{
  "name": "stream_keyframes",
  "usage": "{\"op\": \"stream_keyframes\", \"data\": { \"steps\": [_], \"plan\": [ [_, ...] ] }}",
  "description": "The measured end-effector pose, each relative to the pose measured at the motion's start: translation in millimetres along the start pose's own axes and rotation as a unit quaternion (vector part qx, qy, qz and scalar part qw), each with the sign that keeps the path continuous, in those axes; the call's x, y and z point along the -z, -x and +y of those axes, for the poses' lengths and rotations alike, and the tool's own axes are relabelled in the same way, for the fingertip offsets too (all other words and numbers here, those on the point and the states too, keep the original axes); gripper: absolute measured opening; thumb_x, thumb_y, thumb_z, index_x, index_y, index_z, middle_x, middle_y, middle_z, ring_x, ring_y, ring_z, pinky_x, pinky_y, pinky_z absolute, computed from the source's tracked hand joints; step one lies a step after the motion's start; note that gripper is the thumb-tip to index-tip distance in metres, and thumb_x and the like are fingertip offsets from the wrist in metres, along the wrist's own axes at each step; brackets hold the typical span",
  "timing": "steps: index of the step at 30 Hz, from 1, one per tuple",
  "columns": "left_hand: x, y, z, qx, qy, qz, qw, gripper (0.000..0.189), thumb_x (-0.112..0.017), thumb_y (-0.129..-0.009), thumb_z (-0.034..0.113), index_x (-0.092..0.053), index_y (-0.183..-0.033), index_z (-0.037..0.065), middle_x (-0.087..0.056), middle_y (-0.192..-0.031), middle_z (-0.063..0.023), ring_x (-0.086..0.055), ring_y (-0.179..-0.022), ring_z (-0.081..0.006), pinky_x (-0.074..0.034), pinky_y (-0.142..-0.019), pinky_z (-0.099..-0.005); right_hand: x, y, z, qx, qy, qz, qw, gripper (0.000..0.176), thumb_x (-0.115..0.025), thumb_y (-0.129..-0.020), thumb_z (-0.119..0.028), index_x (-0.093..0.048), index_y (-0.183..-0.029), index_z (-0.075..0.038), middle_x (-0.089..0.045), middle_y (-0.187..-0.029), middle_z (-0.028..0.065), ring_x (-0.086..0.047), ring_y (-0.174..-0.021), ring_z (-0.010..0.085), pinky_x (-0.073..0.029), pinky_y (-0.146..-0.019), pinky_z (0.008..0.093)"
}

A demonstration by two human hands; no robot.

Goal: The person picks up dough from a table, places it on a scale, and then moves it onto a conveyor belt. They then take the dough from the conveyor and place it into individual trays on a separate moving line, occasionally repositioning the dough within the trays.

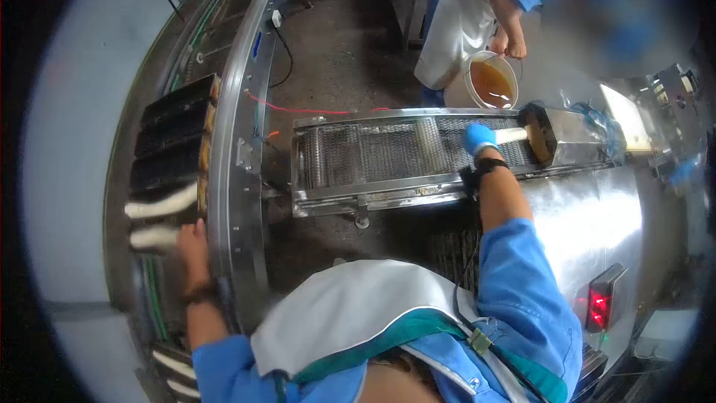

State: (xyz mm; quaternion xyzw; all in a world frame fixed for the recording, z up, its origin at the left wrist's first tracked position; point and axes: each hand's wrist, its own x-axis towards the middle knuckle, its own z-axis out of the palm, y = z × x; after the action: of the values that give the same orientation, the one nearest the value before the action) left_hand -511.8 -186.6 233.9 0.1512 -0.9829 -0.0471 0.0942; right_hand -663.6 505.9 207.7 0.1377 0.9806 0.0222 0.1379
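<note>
On the left conveyor, a long pale dough strip [155,237] lies across a dark baking pan, slightly blurred. My left hand [194,248], bare, is closed at its right end. Just above it, a second dough strip [164,204] rests in the neighbouring pan. To the right, my right hand [479,137] wears a blue glove and is closed on the near end of another strip of dough [512,135]. That piece lies on a wire mesh belt [388,151], its far end at the mouth of a metal machine [570,138].
More black pans [173,121] line the left conveyor behind its metal rail [237,89]. Past the mesh belt, another person in a white apron [462,22] holds a white bucket [471,86] of amber liquid. A red digital display [600,307] stands at lower right.
</note>
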Motion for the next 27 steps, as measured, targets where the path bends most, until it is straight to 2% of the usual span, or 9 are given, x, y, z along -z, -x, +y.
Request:
{"op": "stream_keyframes", "data": {
  "steps": [8, 11, 14, 15, 17, 18, 19, 21, 27],
  "plan": [
    [-5.0, 13.5, -6.4, 0.031, 0.039, 0.031, 0.998, 0.042, -0.050, -0.089, 0.038, -0.059, -0.076, -0.001, -0.056, -0.087, -0.0181, -0.051, -0.083, -0.0369, -0.040, -0.074, -0.0462, -27.8, 43.4, 23.2, 0.070, 0.051, 0.126, 0.988, 0.019, -0.062, -0.076, -0.019, -0.069, -0.091, -0.010, -0.065, -0.093, 0.0166, -0.063, -0.088, 0.0308, -0.052, -0.077, 0.0400],
    [1.5, 24.3, -9.5, 0.037, 0.026, 0.060, 0.997, 0.043, -0.054, -0.086, 0.039, -0.059, -0.068, 0.001, -0.057, -0.082, -0.0164, -0.052, -0.085, -0.0359, -0.042, -0.076, -0.0457, -17.5, 22.6, 15.7, -0.098, -0.242, 0.135, 0.956, 0.033, -0.064, -0.077, -0.030, -0.065, -0.094, -0.001, -0.066, -0.094, 0.0199, -0.064, -0.089, 0.0323, -0.050, -0.076, 0.0395],
    [7.5, 28.6, -11.8, 0.052, 0.032, 0.058, 0.996, 0.043, -0.053, -0.085, 0.040, -0.060, -0.068, 0.002, -0.057, -0.082, -0.0163, -0.053, -0.083, -0.0356, -0.043, -0.075, -0.0462, -31.4, -57.5, 29.3, 0.044, -0.328, 0.317, 0.889, 0.047, -0.068, -0.075, -0.031, -0.059, -0.107, 0.001, -0.065, -0.097, 0.0136, -0.063, -0.087, 0.0236, -0.049, -0.074, 0.0338],
    [17.2, 30.7, -4.8, 0.065, 0.038, 0.038, 0.996, 0.043, -0.053, -0.085, 0.041, -0.061, -0.069, 0.002, -0.058, -0.082, -0.0158, -0.053, -0.084, -0.0355, -0.043, -0.075, -0.0463, 84.0, 13.8, -19.8, 0.111, -0.498, 0.193, 0.838, 0.042, -0.066, -0.077, -0.025, -0.057, -0.108, 0.001, -0.064, -0.093, 0.0095, -0.061, -0.081, 0.0203, -0.048, -0.069, 0.0313],
    [10.4, 29.4, -9.9, 0.061, 0.041, 0.048, 0.996, 0.042, -0.053, -0.085, 0.041, -0.061, -0.070, 0.002, -0.058, -0.083, -0.0148, -0.053, -0.085, -0.0349, -0.044, -0.075, -0.0460, 165.9, 46.9, -52.7, 0.221, -0.535, 0.202, 0.790, 0.035, -0.062, -0.076, -0.014, -0.058, -0.108, -0.001, -0.060, -0.085, 0.0053, -0.057, -0.073, 0.0133, -0.046, -0.062, 0.0250],
    [8.1, 29.0, -13.1, 0.053, 0.041, 0.052, 0.996, 0.042, -0.053, -0.085, 0.041, -0.062, -0.070, 0.003, -0.058, -0.083, -0.0143, -0.053, -0.085, -0.0346, -0.044, -0.076, -0.0458, 205.7, 87.3, -83.9, 0.158, -0.565, 0.184, 0.788, 0.033, -0.062, -0.076, -0.014, -0.059, -0.107, -0.001, -0.061, -0.086, 0.0056, -0.058, -0.074, 0.0137, -0.046, -0.062, 0.0244],
    [6.7, 26.8, -14.4, 0.054, 0.040, 0.047, 0.997, 0.042, -0.053, -0.085, 0.041, -0.062, -0.070, 0.003, -0.058, -0.083, -0.0138, -0.053, -0.085, -0.0342, -0.044, -0.076, -0.0456, 228.9, 106.2, -111.2, 0.267, -0.619, 0.236, 0.700, 0.030, -0.061, -0.078, -0.015, -0.060, -0.104, -0.001, -0.062, -0.087, 0.0064, -0.059, -0.074, 0.0145, -0.047, -0.062, 0.0238],
    [2.6, 21.2, -14.2, 0.057, 0.040, 0.038, 0.997, 0.041, -0.054, -0.084, 0.041, -0.062, -0.069, 0.004, -0.057, -0.082, -0.0128, -0.053, -0.085, -0.0334, -0.044, -0.076, -0.0451, 266.9, 134.9, -153.7, 0.289, -0.633, 0.200, 0.690, 0.027, -0.058, -0.083, -0.015, -0.060, -0.103, 0.004, -0.061, -0.096, 0.0103, -0.060, -0.075, 0.0169, -0.052, -0.067, 0.0271],
    [0.5, 14.1, -15.5, 0.037, 0.061, 0.071, 0.995, 0.037, -0.055, -0.083, 0.039, -0.062, -0.068, 0.006, -0.058, -0.081, -0.0104, -0.053, -0.080, -0.0317, -0.045, -0.075, -0.0428, 259.6, 174.3, -321.0, 0.512, -0.697, -0.085, 0.495, 0.043, -0.053, -0.086, -0.011, -0.044, -0.127, 0.003, -0.055, -0.113, 0.0125, -0.059, -0.099, 0.0229, -0.049, -0.088, 0.0364]
  ]
}}
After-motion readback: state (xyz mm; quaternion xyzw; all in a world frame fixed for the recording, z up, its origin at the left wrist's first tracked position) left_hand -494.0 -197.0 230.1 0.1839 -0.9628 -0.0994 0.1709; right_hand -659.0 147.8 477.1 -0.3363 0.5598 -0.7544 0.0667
